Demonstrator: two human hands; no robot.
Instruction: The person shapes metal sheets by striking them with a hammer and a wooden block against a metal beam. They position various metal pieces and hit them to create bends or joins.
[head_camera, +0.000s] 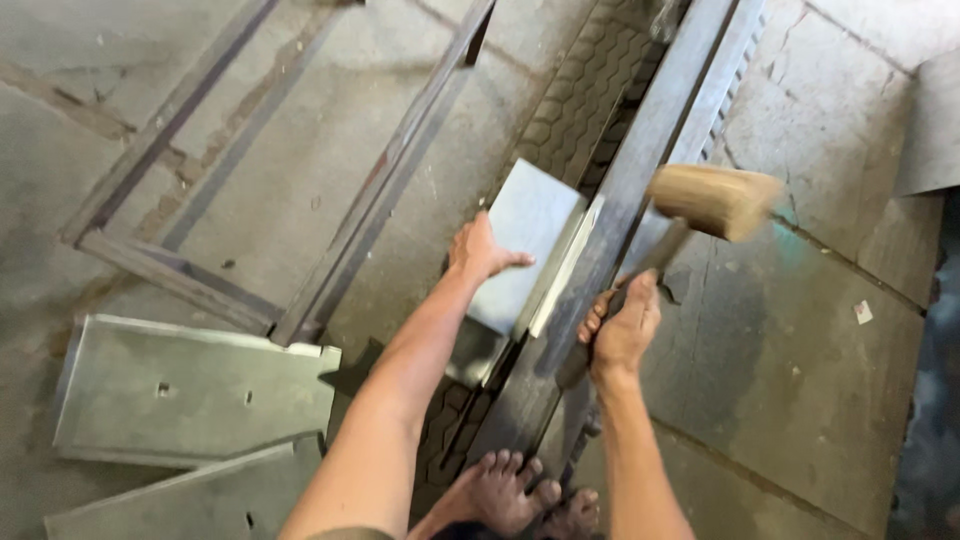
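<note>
My left hand (480, 250) presses flat on a grey sheet-metal piece (530, 215) that rests against a long steel angle bar (620, 200). My right hand (625, 325) grips the handle of a wooden mallet (712, 200), whose head is raised and motion-blurred just right of the bar. A bent edge of the sheet lies along the bar. My bare feet (520, 495) stand on the bar's near end at the bottom of the view.
A rectangular frame of steel angle (180, 270) lies on the concrete floor at left. Two cut sheet-metal panels (190, 390) lie at lower left. A dark hexagon-patterned mat (585, 90) runs under the bar. Another metal sheet (935, 120) sits at the right edge.
</note>
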